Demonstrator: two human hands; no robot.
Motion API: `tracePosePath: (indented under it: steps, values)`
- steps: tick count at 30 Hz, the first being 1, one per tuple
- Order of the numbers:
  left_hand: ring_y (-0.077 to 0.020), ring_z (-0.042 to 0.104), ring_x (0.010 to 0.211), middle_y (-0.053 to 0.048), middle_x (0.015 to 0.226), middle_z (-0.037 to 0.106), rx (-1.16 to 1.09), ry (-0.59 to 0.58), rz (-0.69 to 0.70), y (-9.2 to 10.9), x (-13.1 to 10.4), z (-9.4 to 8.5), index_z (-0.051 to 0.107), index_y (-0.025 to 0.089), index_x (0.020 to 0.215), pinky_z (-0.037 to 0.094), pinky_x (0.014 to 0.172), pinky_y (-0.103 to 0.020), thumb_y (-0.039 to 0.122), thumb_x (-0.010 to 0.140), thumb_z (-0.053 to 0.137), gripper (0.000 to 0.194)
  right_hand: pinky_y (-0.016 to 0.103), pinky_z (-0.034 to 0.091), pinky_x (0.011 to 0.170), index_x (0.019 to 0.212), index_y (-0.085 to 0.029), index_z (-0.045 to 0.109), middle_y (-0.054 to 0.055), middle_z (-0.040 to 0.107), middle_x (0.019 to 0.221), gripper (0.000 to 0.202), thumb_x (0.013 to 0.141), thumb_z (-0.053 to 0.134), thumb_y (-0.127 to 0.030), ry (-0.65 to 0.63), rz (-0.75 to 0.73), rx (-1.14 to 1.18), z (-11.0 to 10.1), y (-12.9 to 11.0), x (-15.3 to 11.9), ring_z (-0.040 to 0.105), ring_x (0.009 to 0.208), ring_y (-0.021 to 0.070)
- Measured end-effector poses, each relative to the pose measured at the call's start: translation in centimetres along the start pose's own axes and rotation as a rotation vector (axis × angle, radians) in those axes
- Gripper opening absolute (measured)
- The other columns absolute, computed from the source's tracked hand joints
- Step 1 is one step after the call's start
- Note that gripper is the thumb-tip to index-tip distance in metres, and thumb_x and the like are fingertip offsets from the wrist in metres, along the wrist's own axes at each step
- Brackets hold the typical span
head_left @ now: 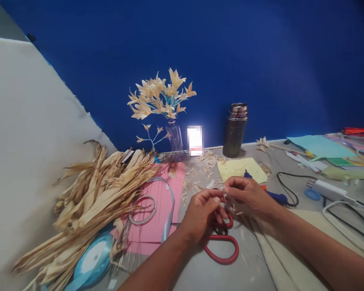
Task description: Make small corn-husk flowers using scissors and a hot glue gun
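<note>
My left hand (203,210) and my right hand (245,196) meet above the table, fingertips close together. Both are closed in a pinch around a thin pale piece (225,197), too small to tell its kind. Below my left hand lie scissors with red handles (237,247); their blades are hidden. A blue glue gun (277,198) is partly covered by my right hand. Beyond the hands lies a yellow paper sheet (230,169), with pale husk scraps (197,171) scattered to its left.
Dried corn husks (87,202) heap at left, beside blue ribbon (92,258), pink paper (174,198) and a tape roll (143,222). Husk flowers (151,93) stand in a clear bottle (174,139). A dark flask (235,133) stands behind; a white adapter (330,189) and cables lie right.
</note>
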State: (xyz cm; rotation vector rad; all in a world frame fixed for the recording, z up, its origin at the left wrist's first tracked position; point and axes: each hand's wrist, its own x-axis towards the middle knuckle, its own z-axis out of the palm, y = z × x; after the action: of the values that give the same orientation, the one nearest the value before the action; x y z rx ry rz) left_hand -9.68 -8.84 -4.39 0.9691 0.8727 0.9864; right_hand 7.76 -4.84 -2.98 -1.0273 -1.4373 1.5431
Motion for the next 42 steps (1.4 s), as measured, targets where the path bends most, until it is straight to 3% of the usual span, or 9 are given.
tracePosePath:
  steps: [2, 5, 12, 15, 21, 26, 30, 35, 42]
  values:
    - [-0.0114, 0.059, 0.050, -0.006, 0.068, 0.069, -0.096, -0.067, -0.061, -0.4, -0.1, 0.6, 0.067, 0.013, 0.091, 0.043, 0.051, -0.022, 0.039, 0.075, 0.074, 0.031, 0.025, 0.038, 0.050, 0.069, -0.018, 0.062, -0.003, 0.057, 0.058, 0.033, 0.075, 0.077, -0.047, 0.009, -0.035, -0.039, 0.5, 0.3, 0.0, 0.048, 0.051, 0.0106]
    - [-0.0110, 0.059, 0.046, -0.006, 0.066, 0.069, -0.141, -0.039, -0.095, -1.0, -0.1, 0.8, 0.066, 0.011, 0.077, 0.043, 0.047, -0.022, 0.040, 0.068, 0.081, 0.034, 0.025, 0.038, 0.052, 0.069, -0.019, 0.064, -0.003, 0.057, 0.064, 0.031, 0.074, 0.078, -0.046, 0.103, -0.093, -0.077, 0.6, 0.4, 0.1, 0.048, 0.055, 0.0107]
    - [-0.0088, 0.055, 0.039, -0.001, 0.058, 0.064, -0.237, 0.035, -0.071, -0.7, 0.6, -0.9, 0.068, 0.010, 0.081, 0.039, 0.041, -0.019, 0.045, 0.069, 0.082, 0.040, 0.023, 0.028, 0.044, 0.077, -0.018, 0.068, -0.006, 0.045, 0.052, 0.038, 0.078, 0.072, -0.056, 0.177, -0.030, 0.016, -1.3, 0.1, 0.6, 0.034, 0.046, 0.0083]
    - [-0.0096, 0.059, 0.045, -0.002, 0.062, 0.066, -0.286, 0.076, -0.021, -0.2, 0.6, -1.1, 0.068, 0.010, 0.083, 0.044, 0.047, -0.020, 0.040, 0.070, 0.082, 0.036, 0.024, 0.034, 0.046, 0.074, -0.016, 0.070, -0.001, 0.056, 0.058, 0.043, 0.082, 0.066, -0.059, 0.126, -0.035, -0.078, -1.2, 0.0, 0.4, 0.042, 0.049, 0.0097]
    - [-0.0137, 0.064, 0.058, -0.007, 0.075, 0.071, -0.310, 0.137, 0.036, 0.2, 0.5, -0.5, 0.072, 0.010, 0.083, 0.050, 0.055, -0.024, 0.041, 0.064, 0.087, 0.039, 0.031, 0.051, 0.070, 0.095, -0.015, 0.074, 0.007, 0.076, 0.086, 0.035, 0.082, 0.071, -0.048, -0.203, -0.011, -0.165, 1.2, 0.0, -0.5, 0.067, 0.078, 0.0215]
    - [-0.0149, 0.063, 0.062, -0.008, 0.078, 0.071, -0.005, 0.282, 0.068, 0.7, 0.0, -0.5, 0.079, 0.012, 0.083, 0.048, 0.057, -0.025, 0.039, 0.070, 0.082, 0.030, 0.028, 0.045, 0.063, 0.072, -0.016, 0.073, 0.004, 0.073, 0.069, 0.021, 0.081, 0.067, -0.034, -0.058, -0.022, -0.444, 0.3, 0.6, -0.1, 0.064, 0.068, 0.0195]
    - [-0.0186, 0.062, 0.073, -0.009, 0.078, 0.072, 0.204, 0.338, 0.158, 1.2, -0.2, -0.6, 0.082, 0.015, 0.079, 0.048, 0.066, -0.027, 0.026, 0.072, 0.078, 0.014, 0.027, 0.045, 0.065, 0.074, -0.019, 0.074, 0.002, 0.073, 0.071, 0.017, 0.082, 0.060, -0.026, -0.124, -0.127, -0.578, -0.1, 0.4, -0.1, 0.064, 0.070, 0.0193]
    - [-0.0204, 0.062, 0.087, -0.009, 0.089, 0.069, 0.085, 0.270, 0.205, 0.9, 0.0, -0.4, 0.080, 0.016, 0.068, 0.049, 0.075, -0.027, 0.026, 0.063, 0.083, 0.011, 0.027, 0.047, 0.072, 0.092, -0.020, 0.077, 0.005, 0.076, 0.090, 0.022, 0.086, 0.057, -0.028, -0.222, -0.151, -0.508, 0.9, -0.3, -0.6, 0.067, 0.083, 0.0222]
    - [-0.0142, 0.059, 0.060, -0.006, 0.070, 0.066, -0.031, 0.254, 0.040, 0.5, 0.1, -0.2, 0.079, 0.012, 0.073, 0.047, 0.054, -0.024, 0.044, 0.061, 0.087, 0.035, 0.025, 0.039, 0.056, 0.066, -0.018, 0.065, 0.001, 0.067, 0.061, 0.021, 0.083, 0.053, -0.026, -0.123, -0.088, -0.588, 0.9, 0.5, -0.5, 0.059, 0.060, 0.0168]
